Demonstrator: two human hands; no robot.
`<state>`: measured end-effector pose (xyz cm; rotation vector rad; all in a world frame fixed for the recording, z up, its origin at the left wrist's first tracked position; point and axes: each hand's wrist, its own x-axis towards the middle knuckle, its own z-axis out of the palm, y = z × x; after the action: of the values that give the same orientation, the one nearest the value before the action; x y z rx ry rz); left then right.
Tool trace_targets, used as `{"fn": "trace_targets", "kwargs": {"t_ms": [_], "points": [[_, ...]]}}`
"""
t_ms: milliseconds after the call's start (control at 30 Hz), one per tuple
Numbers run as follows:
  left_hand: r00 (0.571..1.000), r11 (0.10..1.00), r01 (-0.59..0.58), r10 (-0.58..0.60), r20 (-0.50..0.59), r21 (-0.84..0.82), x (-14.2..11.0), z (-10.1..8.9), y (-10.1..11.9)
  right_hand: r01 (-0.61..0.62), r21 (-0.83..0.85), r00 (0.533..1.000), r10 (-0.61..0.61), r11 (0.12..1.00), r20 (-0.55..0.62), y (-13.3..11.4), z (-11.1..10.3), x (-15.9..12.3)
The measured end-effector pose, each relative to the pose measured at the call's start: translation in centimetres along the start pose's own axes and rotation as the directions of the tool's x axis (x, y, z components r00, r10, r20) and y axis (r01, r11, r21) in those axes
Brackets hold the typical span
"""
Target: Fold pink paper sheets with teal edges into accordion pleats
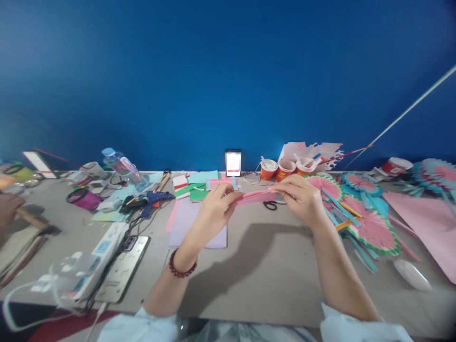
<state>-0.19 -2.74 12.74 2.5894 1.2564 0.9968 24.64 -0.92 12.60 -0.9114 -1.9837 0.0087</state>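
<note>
Both hands hold a narrow folded pink paper strip (253,197) above the grey table (263,266). My left hand (213,209) pinches its left end, fingers closed; a dark red bead bracelet sits on that wrist. My right hand (299,198) pinches the right end, fingers curled. Black scissors (270,205) lie on the table just behind the strip. A lilac paper sheet (188,223) lies under my left hand.
Pink and teal paper fans (370,228) spread at the right, with a big pink sheet (431,228). Three orange cups (285,169) and a phone (233,163) stand at the back. A blue glue gun (153,198), water bottle (123,166), power strip (107,244) and another person's hand (7,209) are at the left.
</note>
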Motion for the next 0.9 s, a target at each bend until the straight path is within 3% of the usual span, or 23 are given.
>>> {"fn": "trace_targets", "kwargs": {"t_ms": [133, 233, 367, 500, 567, 633, 733, 800, 900], "points": [[0.997, 0.997, -0.002, -0.004, -0.072, -0.079, -0.1, -0.4, -0.3, -0.011, -0.003, 0.999, 0.011, 1.000, -0.049, 0.3, -0.7, 0.1], [0.995, 0.984, 0.018, -0.036, -0.096, -0.178, -0.3, -0.7, -0.5, -0.063, 0.049, 0.998, 0.063, 0.997, -0.006, 0.6, -1.0, 0.2], [0.983, 0.888, 0.166, -0.182, 0.004, -0.429, -0.1, -1.0, -1.2, -0.257, 0.170, 0.960, 0.232, 0.951, 0.156, 0.8, -0.8, 0.2], [0.929, 0.724, 0.357, -0.341, 0.143, -0.591, 0.5, 0.0, -3.1, -0.461, 0.259, 0.878, 0.396, 0.849, 0.269, 1.7, 0.5, -0.2], [0.897, 0.709, 0.440, -0.368, 0.243, -0.552, 0.7, 1.1, -4.5, -0.507, 0.188, 0.835, 0.425, 0.841, 0.349, 2.5, 1.5, -0.4], [0.872, 0.754, 0.480, -0.357, 0.333, -0.448, 0.8, 2.7, -5.9, -0.519, 0.047, 0.787, 0.456, 0.853, 0.416, 3.5, 2.7, -0.7], [0.844, 0.861, 0.463, -0.354, 0.404, -0.213, 0.5, 5.6, -7.3, -0.512, -0.164, 0.657, 0.508, 0.843, 0.557, 5.0, 4.8, -1.4], [0.834, 0.873, 0.466, -0.378, 0.403, -0.146, 0.1, 7.5, -7.9, -0.507, -0.211, 0.622, 0.524, 0.836, 0.582, 5.8, 6.2, -2.0], [0.826, 0.882, 0.468, -0.413, 0.384, -0.056, -0.4, 9.6, -8.2, -0.490, -0.261, 0.607, 0.540, 0.832, 0.583, 6.5, 8.2, -2.9]]}}
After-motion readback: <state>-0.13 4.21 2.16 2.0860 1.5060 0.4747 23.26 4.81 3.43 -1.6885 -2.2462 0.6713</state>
